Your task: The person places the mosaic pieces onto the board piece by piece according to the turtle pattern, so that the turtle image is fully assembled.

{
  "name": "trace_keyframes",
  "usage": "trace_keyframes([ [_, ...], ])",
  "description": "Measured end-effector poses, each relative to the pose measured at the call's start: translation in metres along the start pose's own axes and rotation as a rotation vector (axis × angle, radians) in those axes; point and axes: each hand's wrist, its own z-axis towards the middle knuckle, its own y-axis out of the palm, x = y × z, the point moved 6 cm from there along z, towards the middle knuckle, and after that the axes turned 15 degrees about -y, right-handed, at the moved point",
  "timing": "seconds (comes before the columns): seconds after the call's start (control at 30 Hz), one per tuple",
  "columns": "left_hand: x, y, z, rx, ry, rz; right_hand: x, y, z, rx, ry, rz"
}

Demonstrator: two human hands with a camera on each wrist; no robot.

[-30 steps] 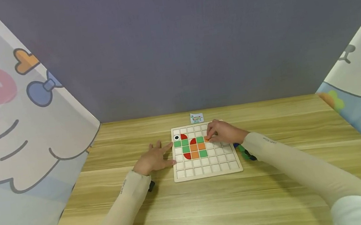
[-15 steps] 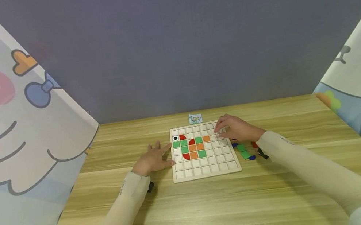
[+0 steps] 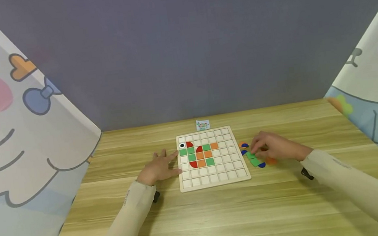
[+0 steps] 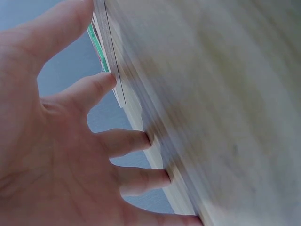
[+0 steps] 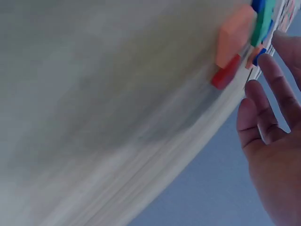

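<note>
A pale square grid board (image 3: 225, 171) lies on the table with colored tiles in its cells, among them a white tile with a black dot (image 3: 182, 145), an orange tile (image 3: 214, 146) and a green tile (image 3: 210, 162). My left hand (image 3: 158, 169) rests at the board's left edge, fingers spread; its thumb and index finger touch the rim. To the right of the board, my right hand (image 3: 275, 147) reaches over a loose green tile (image 3: 250, 155), fingers loosely bent. The right wrist view shows a gap between its thumb and index finger, with nothing held there.
Loose tiles lie to the right of the board, including a blue piece (image 3: 261, 165), an orange tile (image 5: 235, 35) and a red piece (image 5: 225, 73). A small picture card (image 3: 203, 125) lies behind the board. A grey partition (image 3: 203, 55) stands at the table's back.
My right hand has let go of the orange tile, which now lies in a board cell, and has moved right to the loose tiles. My left hand stays at the board's edge.
</note>
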Motion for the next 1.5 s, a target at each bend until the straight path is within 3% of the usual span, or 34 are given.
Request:
trace_keyframes([
  [0.13, 0.001, 0.000, -0.001, -0.001, 0.004, 0.002, -0.001, 0.003, -0.010, 0.013, -0.062, -0.040],
  [0.43, 0.000, 0.001, 0.000, -0.005, 0.008, 0.012, -0.001, 0.006, -0.013, 0.034, -0.056, -0.086],
  [0.53, 0.001, 0.000, -0.001, -0.006, 0.005, 0.013, 0.001, 0.006, -0.012, 0.033, -0.024, -0.105],
  [0.7, 0.000, -0.001, -0.001, 0.000, 0.005, 0.019, 0.010, 0.003, -0.012, 0.025, 0.098, -0.124],
  [0.97, 0.001, -0.001, -0.002, 0.008, 0.015, 0.004, 0.013, 0.004, -0.009, 0.024, 0.150, -0.129],
  [1.13, 0.002, 0.000, -0.001, 0.009, 0.022, 0.006, 0.010, 0.004, -0.008, 0.051, 0.108, -0.166],
  [1.3, 0.002, 0.001, 0.000, 0.008, 0.023, 0.010, -0.005, -0.001, -0.005, 0.157, 0.023, -0.165],
  [1.4, 0.001, 0.001, 0.001, 0.006, 0.017, 0.008, -0.016, 0.000, 0.006, 0.194, -0.024, -0.121],
  [1.5, 0.001, 0.001, 0.000, 0.004, 0.014, 0.010, -0.024, 0.006, 0.023, 0.171, -0.054, -0.079],
])
